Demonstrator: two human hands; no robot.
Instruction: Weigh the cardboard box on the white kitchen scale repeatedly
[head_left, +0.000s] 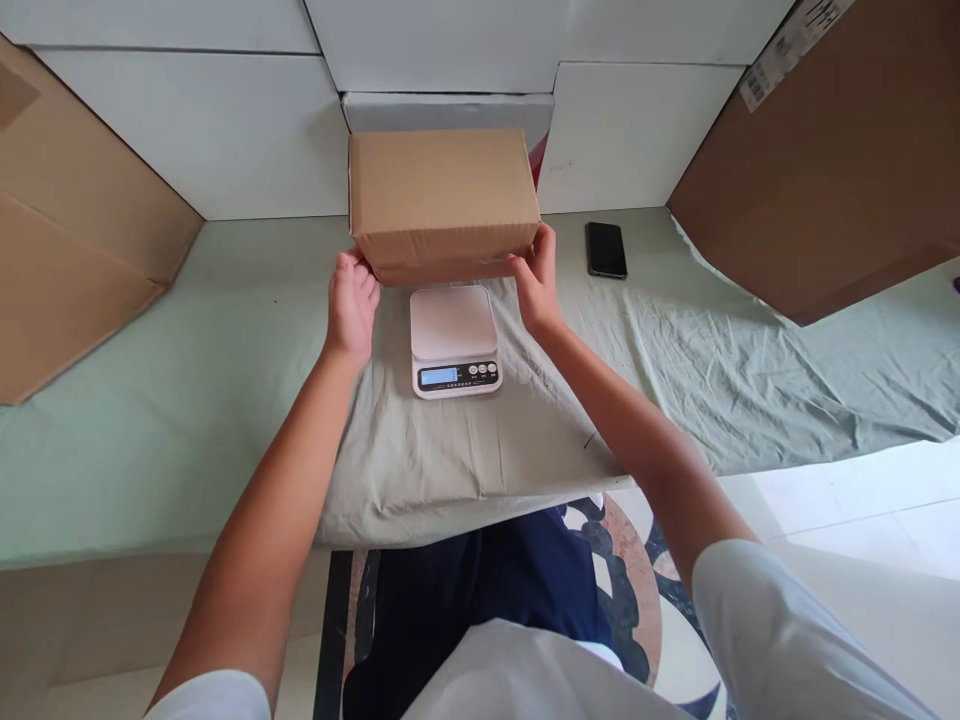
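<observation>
A closed brown cardboard box [446, 185] is gripped at its two lower corners by my hands. My left hand [354, 305] holds the near left corner, its fingers partly tucked under the box. At the near right corner, my right hand [538, 280] has its thumb on the front face and fingers around the side. Just in front of the box lies a white digital kitchen scale [454, 335] with a lit blue display and several buttons. Nothing rests on its visible plate; the box appears to be behind or above its far edge.
A pale green cloth [247, 400] covers the low surface. A black phone [606, 250] lies to the right of the box. Large cardboard pieces stand at the left [75, 230] and the right [825, 170]. White boxes or panels [442, 45] form the back wall.
</observation>
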